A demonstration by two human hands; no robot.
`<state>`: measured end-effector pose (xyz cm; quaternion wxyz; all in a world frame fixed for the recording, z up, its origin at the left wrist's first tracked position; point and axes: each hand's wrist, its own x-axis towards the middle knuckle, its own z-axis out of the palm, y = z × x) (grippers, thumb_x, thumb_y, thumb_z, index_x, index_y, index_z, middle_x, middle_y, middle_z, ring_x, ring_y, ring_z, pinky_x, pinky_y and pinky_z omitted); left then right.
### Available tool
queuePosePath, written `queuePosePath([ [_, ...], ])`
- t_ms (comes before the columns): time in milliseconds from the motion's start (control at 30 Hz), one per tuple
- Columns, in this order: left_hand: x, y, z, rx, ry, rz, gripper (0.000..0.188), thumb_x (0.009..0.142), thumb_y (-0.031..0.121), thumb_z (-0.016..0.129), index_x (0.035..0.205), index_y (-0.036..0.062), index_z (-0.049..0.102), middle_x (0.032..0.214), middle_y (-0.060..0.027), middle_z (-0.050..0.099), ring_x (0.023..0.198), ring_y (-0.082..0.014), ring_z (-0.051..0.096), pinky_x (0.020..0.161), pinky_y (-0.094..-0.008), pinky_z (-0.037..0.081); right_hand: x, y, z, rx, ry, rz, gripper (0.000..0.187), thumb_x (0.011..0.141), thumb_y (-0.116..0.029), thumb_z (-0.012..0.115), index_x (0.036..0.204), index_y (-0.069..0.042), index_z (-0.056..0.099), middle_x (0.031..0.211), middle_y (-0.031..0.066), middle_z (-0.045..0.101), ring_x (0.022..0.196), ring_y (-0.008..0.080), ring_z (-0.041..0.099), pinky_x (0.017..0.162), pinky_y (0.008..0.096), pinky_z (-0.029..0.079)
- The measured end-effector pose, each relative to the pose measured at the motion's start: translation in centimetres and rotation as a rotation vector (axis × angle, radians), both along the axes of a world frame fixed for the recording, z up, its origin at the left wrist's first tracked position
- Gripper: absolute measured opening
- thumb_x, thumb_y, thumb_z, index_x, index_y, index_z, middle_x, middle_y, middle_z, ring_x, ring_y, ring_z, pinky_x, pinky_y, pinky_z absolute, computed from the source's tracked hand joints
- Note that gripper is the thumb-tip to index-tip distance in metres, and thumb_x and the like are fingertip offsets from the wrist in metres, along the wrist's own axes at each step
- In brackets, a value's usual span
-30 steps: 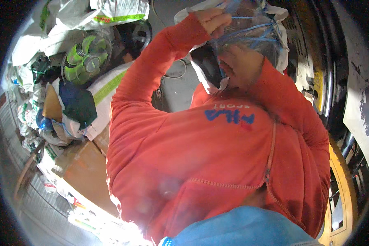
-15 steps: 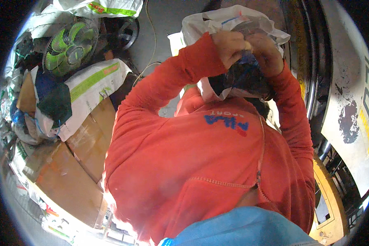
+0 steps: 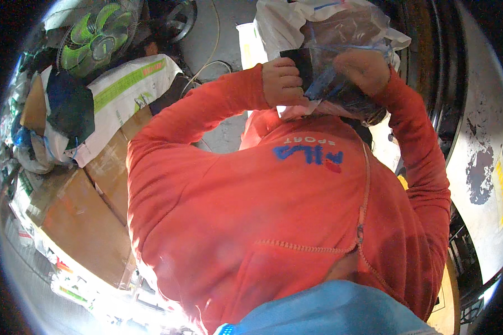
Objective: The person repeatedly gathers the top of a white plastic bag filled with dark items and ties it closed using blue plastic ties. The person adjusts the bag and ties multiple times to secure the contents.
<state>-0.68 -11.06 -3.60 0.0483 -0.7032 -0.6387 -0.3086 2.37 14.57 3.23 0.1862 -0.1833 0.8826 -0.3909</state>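
Observation:
An open white sack (image 3: 274, 25) stands in front of me, with a clear, bluish plastic bag (image 3: 349, 33) in its mouth. My left hand (image 3: 283, 82) is closed in a fist at the near left side of the opening, gripping the edge of the plastic bag. On the right, my right hand (image 3: 364, 71) is over the opening with its fingers curled down among the clear film. What those fingers hold is hidden. Blue-tinted film stretches between the two hands, and dark contents show beneath it.
A green-bladed fan (image 3: 101, 47) stands at the far left. Nearer are a white and green sack (image 3: 131, 84) and cardboard boxes (image 3: 86, 234). A cable (image 3: 215, 33) runs along the grey floor. At the right are dark rails (image 3: 450, 67) and a white panel (image 3: 486, 151).
My hands were together above the sack. They have drawn apart, the left moving left and nearer to me, the right a little to the right. The sack's opening shows more.

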Motion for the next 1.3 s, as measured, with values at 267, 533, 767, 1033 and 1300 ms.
queuePosePath([
  [267, 0.6, 3.2, 0.8, 0.041, -0.075, 0.174, 0.016, 0.057, 0.025, 0.061, 0.061, 0.0111, 0.054, 0.063, 0.0006, 0.052, 0.06, -0.0175, 0.052, 0.058, -0.0308, 0.04, 0.2, -0.2, -0.5, 0.041, 0.011, 0.153, 0.016, 0.082, -0.016, 0.053, 0.085, -0.002, 0.059, 0.076, 0.0155, 0.06, 0.07, 0.031, 0.058, 0.061, 0.0346, 0.045],
  [533, 2.5, 4.8, 1.0, -0.099, -0.03, 0.396, 0.008, 0.06, 0.026, 0.059, 0.063, 0.0182, 0.059, 0.066, 0.002, 0.056, 0.064, -0.0176, 0.055, 0.061, -0.0301, 0.041, -0.4, -0.9, -0.4, -0.118, -0.072, 0.17, 0.02, 0.08, -0.023, 0.051, 0.086, -0.005, 0.058, 0.074, 0.0166, 0.06, 0.07, 0.0348, 0.059, 0.061, 0.0395, 0.046],
  [767, 3.0, 5.9, 0.7, -0.078, -0.02, 0.376, 0.004, 0.064, 0.025, 0.059, 0.062, 0.0221, 0.058, 0.066, 0.0024, 0.056, 0.064, -0.0166, 0.056, 0.059, -0.0306, 0.041, 0.7, -0.5, -1.3, -0.172, -0.069, 0.205, 0.022, 0.082, -0.023, 0.05, 0.084, -0.003, 0.059, 0.075, 0.0183, 0.06, 0.07, 0.0355, 0.058, 0.063, 0.0398, 0.047],
  [1033, 3.1, 5.5, 1.0, -0.017, -0.042, 0.43, 0.014, 0.065, 0.021, 0.065, 0.061, 0.012, 0.055, 0.06, -0.0019, 0.053, 0.059, -0.0199, 0.055, 0.057, -0.0329, 0.04, -3.7, 1.6, 1.2, -0.536, 0.196, -0.036, 0.017, 0.086, -0.018, 0.049, 0.081, -0.004, 0.058, 0.072, 0.0071, 0.056, 0.062, 0.0191, 0.053, 0.057, 0.0294, 0.043],
  [1300, 2.9, 8.7, 4.4, 0.432, -0.299, 0.457, 0.018, 0.08, 0.016, 0.058, 0.091, 0.0027, 0.055, 0.078, -0.0146, 0.059, 0.072, -0.0321, 0.058, 0.066, -0.0402, 0.045, -8.4, 10.8, 4.0, -0.884, -0.062, -0.512, 0.018, 0.088, -0.016, 0.047, 0.079, -0.001, 0.053, 0.059, 0.001, 0.044, 0.049, 0.0123, 0.039, 0.048, 0.0263, 0.033],
])
